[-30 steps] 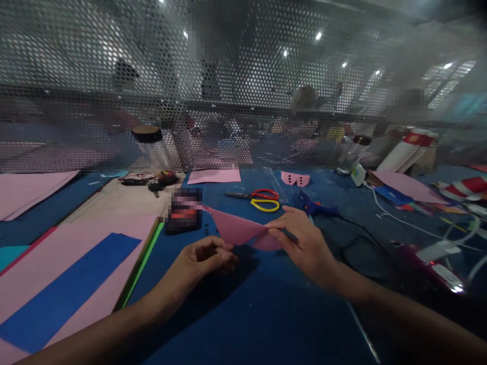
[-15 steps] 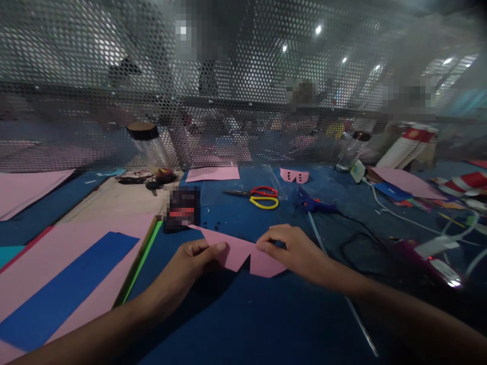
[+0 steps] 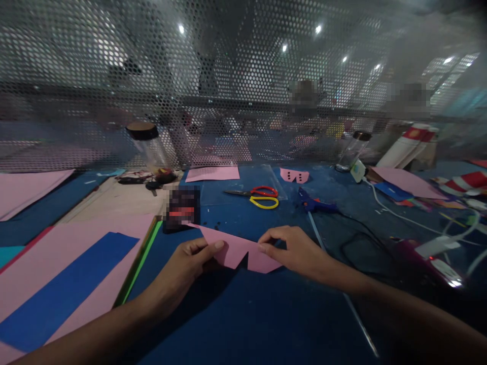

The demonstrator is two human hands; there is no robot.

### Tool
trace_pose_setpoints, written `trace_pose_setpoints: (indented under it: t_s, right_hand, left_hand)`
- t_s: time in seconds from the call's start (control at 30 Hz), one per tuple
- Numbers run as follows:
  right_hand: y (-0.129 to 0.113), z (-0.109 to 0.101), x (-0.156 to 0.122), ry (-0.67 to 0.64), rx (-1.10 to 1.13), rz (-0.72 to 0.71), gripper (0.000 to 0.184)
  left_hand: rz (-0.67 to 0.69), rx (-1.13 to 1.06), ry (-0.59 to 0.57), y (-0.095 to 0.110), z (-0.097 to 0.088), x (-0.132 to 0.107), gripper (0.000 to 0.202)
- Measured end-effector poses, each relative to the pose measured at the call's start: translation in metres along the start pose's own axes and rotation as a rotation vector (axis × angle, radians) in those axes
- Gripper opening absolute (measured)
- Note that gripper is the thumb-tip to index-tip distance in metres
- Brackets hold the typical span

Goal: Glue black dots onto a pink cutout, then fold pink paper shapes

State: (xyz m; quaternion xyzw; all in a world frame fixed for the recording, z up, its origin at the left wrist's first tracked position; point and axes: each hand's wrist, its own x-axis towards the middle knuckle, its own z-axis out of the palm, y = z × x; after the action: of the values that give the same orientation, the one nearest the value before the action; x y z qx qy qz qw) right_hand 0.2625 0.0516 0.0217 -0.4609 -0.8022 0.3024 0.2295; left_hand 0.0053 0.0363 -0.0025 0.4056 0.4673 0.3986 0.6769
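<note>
A pink paper cutout (image 3: 232,248), shaped like a pair of glasses with a V notch in its lower edge, is held just above the blue table. My left hand (image 3: 196,256) pinches its left part between thumb and fingers. My right hand (image 3: 291,248) grips the right part near the top edge and covers that end. Beyond the hands lie scissors (image 3: 262,195) with one red and one yellow handle. A second pink cutout (image 3: 294,176), with small black squares on it, rests farther back.
A blue glue gun (image 3: 314,202) with a cord and a long clear stick (image 3: 359,322) lie at right. Pink sheets with a blue paper strip (image 3: 72,289) cover the left. Glass jars (image 3: 150,152) stand before the perforated metal screen (image 3: 243,101). A purple power strip (image 3: 428,263) sits far right.
The pink cutout has shifted very slightly up and left between my hands. Both hands keep their hold, and the things on the table stay put.
</note>
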Motion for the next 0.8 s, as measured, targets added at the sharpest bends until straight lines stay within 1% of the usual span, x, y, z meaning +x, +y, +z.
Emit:
trace_pose_setpoints:
  t_s: [0.03, 0.1, 0.17, 0.23, 0.3, 0.4, 0.47, 0.53, 0.67, 0.73, 0.8]
  right_hand:
    - [0.000, 0.001, 0.000, 0.043, -0.013, -0.018, 0.014]
    - [0.001, 0.001, 0.000, 0.167, -0.063, -0.104, 0.012]
    - [0.001, 0.001, -0.002, 0.311, -0.160, -0.229, 0.012]
    - [0.001, 0.000, -0.005, 0.433, -0.298, -0.342, 0.016]
    - [0.001, -0.003, -0.009, 0.484, -0.434, -0.423, 0.022]
    - [0.000, -0.006, -0.012, 0.427, -0.513, -0.534, 0.032]
    - [0.000, -0.006, -0.012, 0.382, -0.479, -0.563, 0.035]
    - [0.000, -0.004, -0.009, 0.359, -0.393, -0.550, 0.033]
    - [-0.003, 0.002, -0.004, 0.305, -0.111, -0.450, 0.023]
    - [-0.004, 0.004, -0.003, 0.228, 0.047, -0.345, 0.020]
    - [-0.006, 0.007, -0.003, 0.129, 0.189, -0.226, 0.017]
  left_hand:
    - [0.009, 0.005, 0.002, -0.001, -0.001, 0.001, 0.022]
    - [0.022, 0.019, 0.004, -0.001, -0.002, 0.001, 0.021]
    - [0.015, 0.022, -0.006, 0.001, -0.001, 0.001, 0.030]
    - [0.005, 0.001, -0.039, 0.004, -0.001, -0.001, 0.037]
    - [-0.027, -0.024, -0.084, 0.007, 0.000, -0.002, 0.038]
    - [-0.116, -0.068, -0.123, 0.007, -0.002, -0.001, 0.037]
    - [-0.142, -0.113, -0.141, 0.005, -0.004, 0.001, 0.035]
    - [-0.132, -0.142, -0.160, 0.004, -0.004, 0.002, 0.032]
    - [-0.107, -0.112, -0.149, 0.005, -0.002, -0.001, 0.031]
    - [-0.102, -0.075, -0.156, 0.006, -0.001, -0.003, 0.031]
    - [-0.106, -0.044, -0.189, 0.006, 0.002, -0.004, 0.029]
